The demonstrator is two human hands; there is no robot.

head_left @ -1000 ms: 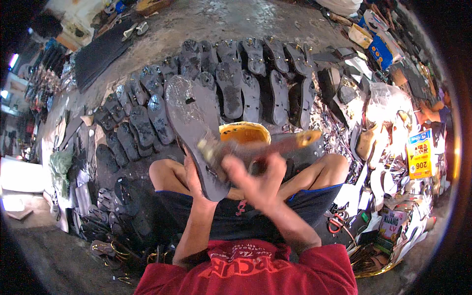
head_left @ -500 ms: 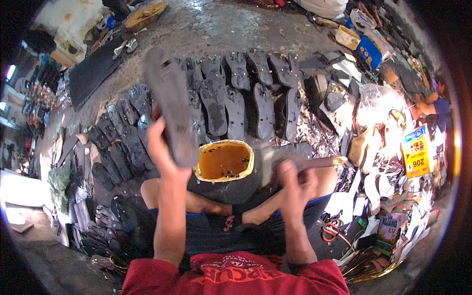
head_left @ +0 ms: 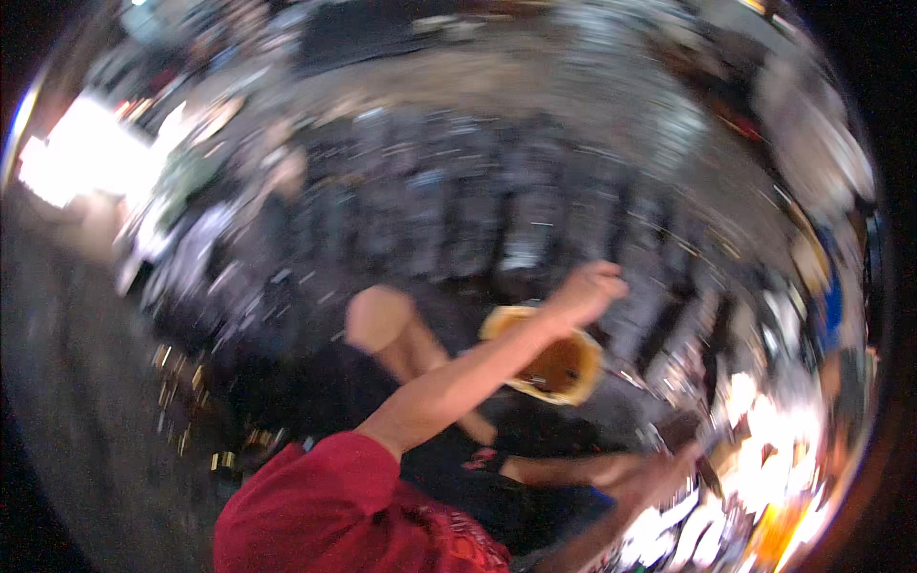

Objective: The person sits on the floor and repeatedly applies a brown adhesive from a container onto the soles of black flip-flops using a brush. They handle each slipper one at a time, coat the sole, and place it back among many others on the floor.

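Note:
Strong motion blur covers this view. My left hand [head_left: 590,291] reaches across above the yellow-rimmed tub [head_left: 497,320] of amber-brown, glue-like stuff, its forearm crossing the tub's opening. Its fingers look curled, but what they hold, if anything, is lost against the dark background. Low at the right, my right hand [head_left: 669,463] is smeared, beside a dark brownish piece [head_left: 678,430] whose kind does not show. Whether that hand grips it is unclear. Beyond the tub lie rows of dark shoe soles [head_left: 458,210], blurred together on the floor.
Bright scraps [head_left: 764,449] are heaped at the right, with a yellow-orange package [head_left: 778,530] near the lower edge. My bent left knee [head_left: 379,320] is left of the tub. A dark sheet [head_left: 358,38] lies at the far side.
The view has swung to the left and tilted. My left hand, which held up a dark sole, has come across the tub to the right. My right hand has moved lower and right.

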